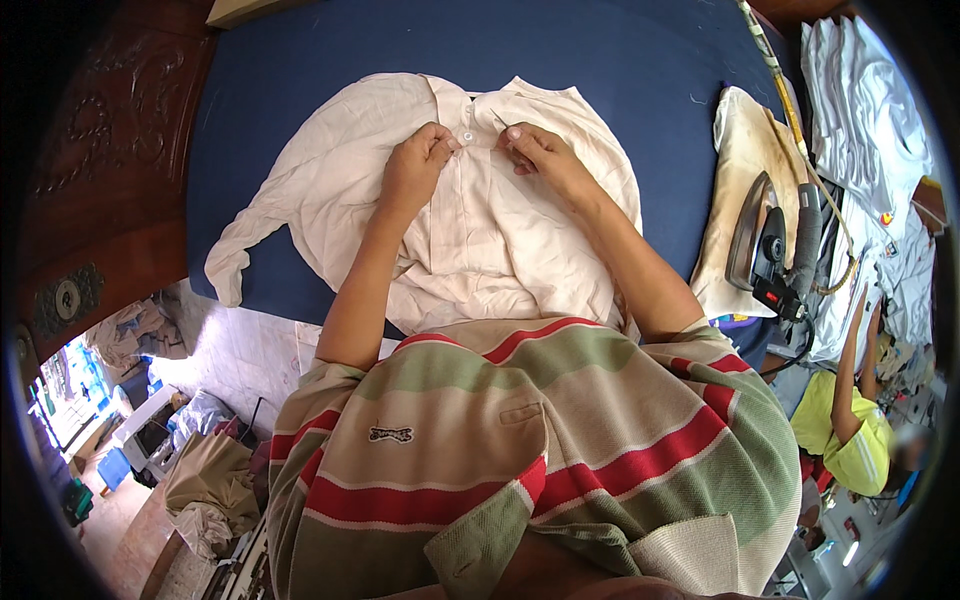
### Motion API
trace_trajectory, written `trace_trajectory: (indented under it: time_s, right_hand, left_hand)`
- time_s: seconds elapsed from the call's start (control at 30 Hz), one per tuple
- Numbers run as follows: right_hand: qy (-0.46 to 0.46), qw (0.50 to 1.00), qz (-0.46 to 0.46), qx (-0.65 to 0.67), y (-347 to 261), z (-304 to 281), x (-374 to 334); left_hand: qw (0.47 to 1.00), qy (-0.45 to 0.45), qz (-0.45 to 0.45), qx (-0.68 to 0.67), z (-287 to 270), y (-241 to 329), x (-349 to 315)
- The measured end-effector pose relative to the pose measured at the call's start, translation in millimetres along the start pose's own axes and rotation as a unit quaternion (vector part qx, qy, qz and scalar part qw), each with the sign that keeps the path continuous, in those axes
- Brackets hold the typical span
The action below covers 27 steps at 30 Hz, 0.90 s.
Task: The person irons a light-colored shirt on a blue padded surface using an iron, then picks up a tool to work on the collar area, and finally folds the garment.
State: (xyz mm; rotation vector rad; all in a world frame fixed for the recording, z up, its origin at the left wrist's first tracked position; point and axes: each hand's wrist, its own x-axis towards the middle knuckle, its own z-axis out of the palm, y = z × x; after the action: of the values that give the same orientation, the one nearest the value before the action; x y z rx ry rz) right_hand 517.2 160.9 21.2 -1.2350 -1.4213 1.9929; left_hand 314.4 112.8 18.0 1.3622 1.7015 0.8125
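A cream long-sleeved shirt (470,240) lies front up on a dark blue cloth-covered table (400,42), its collar end away from me and one sleeve spread to the left. My left hand (418,165) is closed in a pinch on the shirt's front, just left of a small white button (467,136). To the right of that button, my right hand (545,160) is closed around a thin, pointed metal tool (500,118). Its tip sticks out past the fingers toward the collar; the rest is hidden, so its kind is unclear. Both wrists rest close over the shirt.
An iron (765,245) with a hose and cord stands on a scorched tan pad (745,150) at the right. Beyond it are stacked white garments (865,110) and a person in a yellow top (850,430). Carved dark wood (105,150) borders the left; piled cloth (215,480) lies below.
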Motion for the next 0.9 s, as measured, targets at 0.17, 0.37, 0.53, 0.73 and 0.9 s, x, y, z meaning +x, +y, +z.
trace_trajectory:
  time_s: [0.17,0.37,0.53,0.73,0.9]
  right_hand:
    - [0.039,0.929,-0.045,-0.365,-39,8,-8]
    - [0.032,0.786,-0.156,-0.598,-52,14,5]
    - [0.013,0.758,-0.146,-0.635,-45,16,19]
    - [0.007,0.777,-0.171,-0.605,-41,19,21]
    - [0.026,0.821,-0.152,-0.550,-41,7,20]
  left_hand:
    - [0.997,-0.030,-0.016,-0.063,-6,4,2]
    - [0.999,-0.029,-0.021,-0.032,-6,10,4]
    - [0.999,-0.029,-0.028,-0.014,-6,11,5]
    - [0.999,-0.026,-0.024,-0.026,-5,11,4]
    - [0.997,0.040,-0.011,-0.065,-8,2,1]
